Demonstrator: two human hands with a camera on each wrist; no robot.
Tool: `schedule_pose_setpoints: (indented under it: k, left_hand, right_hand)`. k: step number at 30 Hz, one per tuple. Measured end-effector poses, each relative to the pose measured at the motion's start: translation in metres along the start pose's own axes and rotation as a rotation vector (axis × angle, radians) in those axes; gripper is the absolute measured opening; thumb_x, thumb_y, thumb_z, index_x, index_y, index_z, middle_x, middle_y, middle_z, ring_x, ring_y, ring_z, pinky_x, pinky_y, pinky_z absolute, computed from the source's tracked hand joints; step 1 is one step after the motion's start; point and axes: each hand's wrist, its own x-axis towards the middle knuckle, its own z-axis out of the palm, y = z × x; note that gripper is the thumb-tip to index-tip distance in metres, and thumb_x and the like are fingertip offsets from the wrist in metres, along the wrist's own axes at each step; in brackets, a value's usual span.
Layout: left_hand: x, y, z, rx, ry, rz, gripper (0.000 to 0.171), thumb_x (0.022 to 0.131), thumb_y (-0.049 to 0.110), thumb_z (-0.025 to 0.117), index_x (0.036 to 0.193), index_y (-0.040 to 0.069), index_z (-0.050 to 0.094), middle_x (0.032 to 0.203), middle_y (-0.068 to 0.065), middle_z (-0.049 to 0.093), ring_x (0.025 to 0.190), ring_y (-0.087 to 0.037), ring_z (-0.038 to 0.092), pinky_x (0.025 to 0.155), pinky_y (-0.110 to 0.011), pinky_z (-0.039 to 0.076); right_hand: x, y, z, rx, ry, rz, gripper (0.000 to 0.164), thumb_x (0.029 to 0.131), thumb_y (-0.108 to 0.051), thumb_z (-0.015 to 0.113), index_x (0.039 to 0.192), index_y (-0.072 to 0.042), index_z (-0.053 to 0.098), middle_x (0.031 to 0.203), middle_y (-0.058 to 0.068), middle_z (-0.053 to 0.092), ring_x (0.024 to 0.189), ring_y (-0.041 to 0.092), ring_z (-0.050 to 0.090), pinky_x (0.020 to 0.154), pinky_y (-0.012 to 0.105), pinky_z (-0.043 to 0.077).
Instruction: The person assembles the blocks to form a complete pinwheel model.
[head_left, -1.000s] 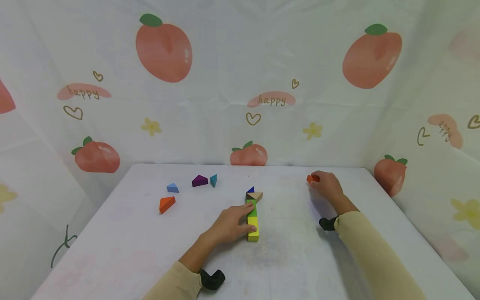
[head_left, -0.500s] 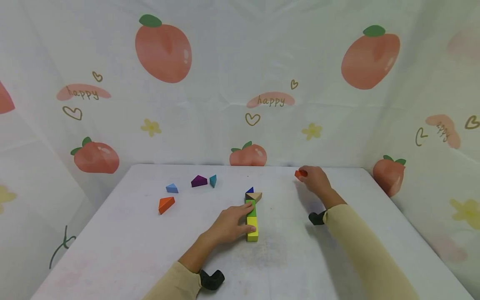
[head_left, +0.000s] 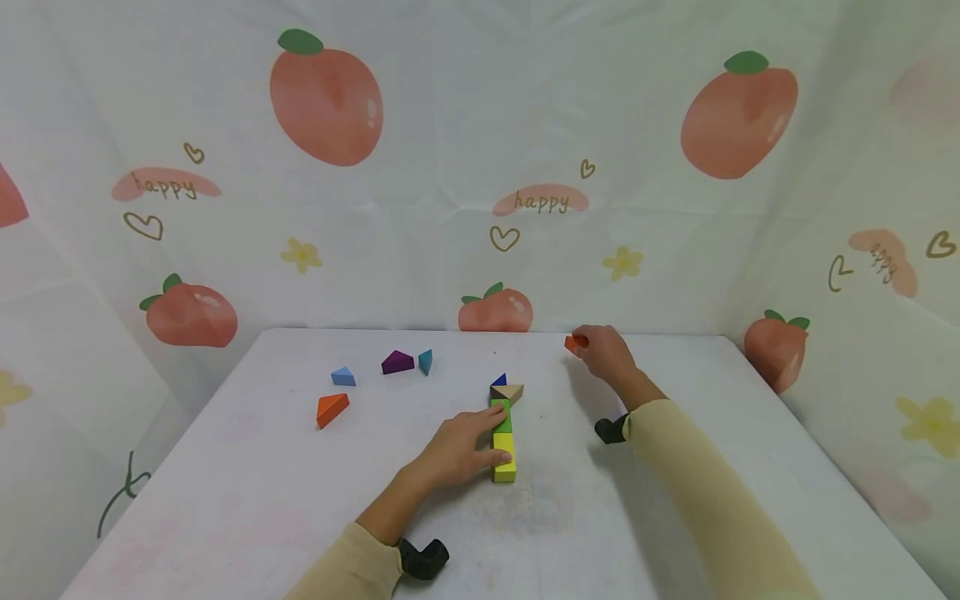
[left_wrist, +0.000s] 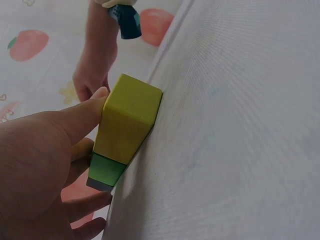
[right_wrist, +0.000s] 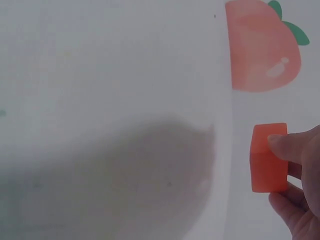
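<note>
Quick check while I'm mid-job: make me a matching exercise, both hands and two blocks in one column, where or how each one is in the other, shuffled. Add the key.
Column one
1. Right hand
2. Left hand
3. Purple block
4. Tan block

Column two
A. Between the green block and the dark blue block
B. Beside the teal block
C. Pinching an orange block
D. Touching the yellow block

Pairs: 1-C, 2-D, 3-B, 4-A

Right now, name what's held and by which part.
Right hand pinches an orange block by the end nearest the palm; left hand touches the yellow block and green block.
</note>
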Motion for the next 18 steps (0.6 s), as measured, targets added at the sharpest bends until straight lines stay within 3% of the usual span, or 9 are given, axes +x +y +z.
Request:
schedule_pose_setpoints:
  k: [18]
  left_hand:
    - [-0.001,0.002,-0.002,-0.008,-0.007,-0.007,0.068,0.091,0.046,0.065,0.149,0.019,0.042,0.153,0.006,0.036,0.137,-0.025,0.038,0.108,-0.052,0.032]
  right_hand:
    - [0.010,-0.041,0.034,0.026,0.000,-0.033,0.032,0.090,-0.006,0.069,0.121,-0.004,0.066,0.112,0.014,0.065,0.101,0.031,0.055,0.094,0.043,0.049]
